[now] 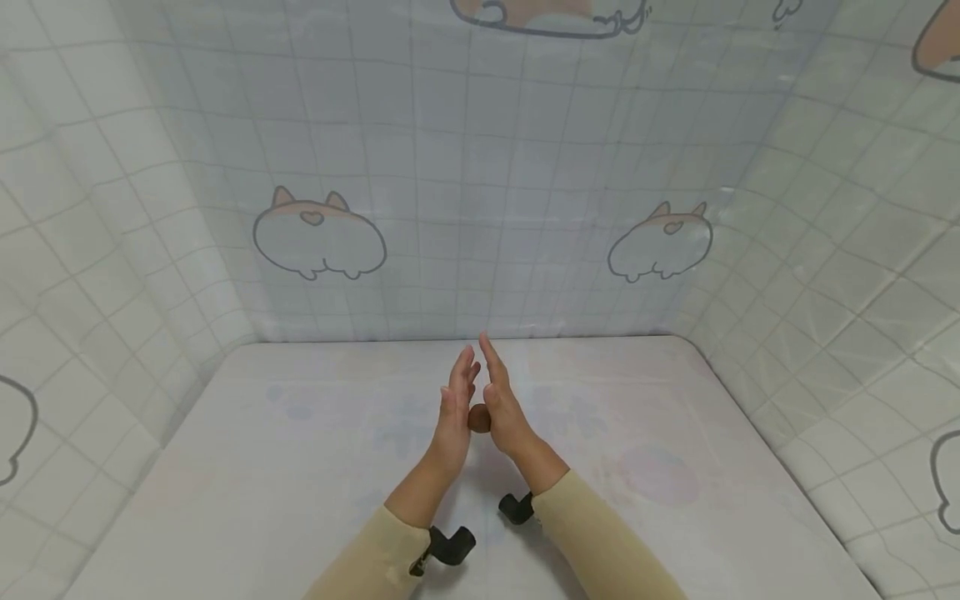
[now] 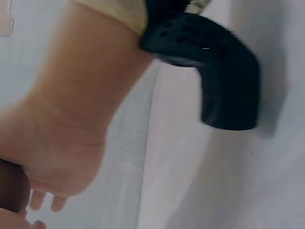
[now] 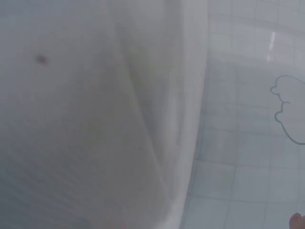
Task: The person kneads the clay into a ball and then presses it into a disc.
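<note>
A small round brown ball (image 1: pixel 479 418) sits between the two palms, above the white table. My left hand (image 1: pixel 454 421) presses it from the left with its fingers straight and pointing forward. From the other side my right hand (image 1: pixel 508 417) presses it, fingers also extended. The fingertips lean toward each other. At the lower left of the left wrist view, the ball (image 2: pixel 13 186) shows partly beside the left palm (image 2: pixel 62 152). In the right wrist view only a fingertip (image 3: pixel 297 222) appears at the corner; the ball is out of that view.
The white table (image 1: pixel 285 500) with faint pastel prints lies under the hands. White grid-patterned sheets (image 1: pixel 480 167) with cartoon animals rise behind and on both sides. Black wrist mounts (image 1: pixel 453 547) project from the beige sleeves (image 1: pixel 600 542) near the tabletop.
</note>
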Tool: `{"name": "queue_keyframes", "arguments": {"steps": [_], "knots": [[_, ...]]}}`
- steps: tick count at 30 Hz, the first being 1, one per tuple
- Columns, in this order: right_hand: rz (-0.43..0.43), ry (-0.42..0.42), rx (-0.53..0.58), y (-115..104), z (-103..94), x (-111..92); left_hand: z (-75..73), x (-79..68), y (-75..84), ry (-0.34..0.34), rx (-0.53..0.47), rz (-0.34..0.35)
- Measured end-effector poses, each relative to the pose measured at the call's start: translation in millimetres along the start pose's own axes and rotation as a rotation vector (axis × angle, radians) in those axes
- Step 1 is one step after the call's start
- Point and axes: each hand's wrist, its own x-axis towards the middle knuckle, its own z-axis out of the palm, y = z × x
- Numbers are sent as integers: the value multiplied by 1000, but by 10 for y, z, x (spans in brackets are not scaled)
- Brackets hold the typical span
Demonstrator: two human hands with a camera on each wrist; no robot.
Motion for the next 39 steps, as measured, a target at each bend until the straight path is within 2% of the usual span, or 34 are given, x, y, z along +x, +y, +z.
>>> {"name": "queue_keyframes", "arguments": {"steps": [4,9,17,25,32,39], "knots": [[-5,-46,65,46,23,-58,1,42,36,14,16,30],[-128,-96,124,55,71,-80,-14,108,67,33,55,40],[-205,-17,-48,-89,120,-105,-45,194,57,94,105,2],[-305,-22,-16,-188,157,-120,-66,177,-22,136,132,-86],[-285,-14,14,-242,167,-133,-62,144,-66,142,137,-130],[-242,20,16,-319,100,-106,-36,83,-132,82,149,-210]]}}
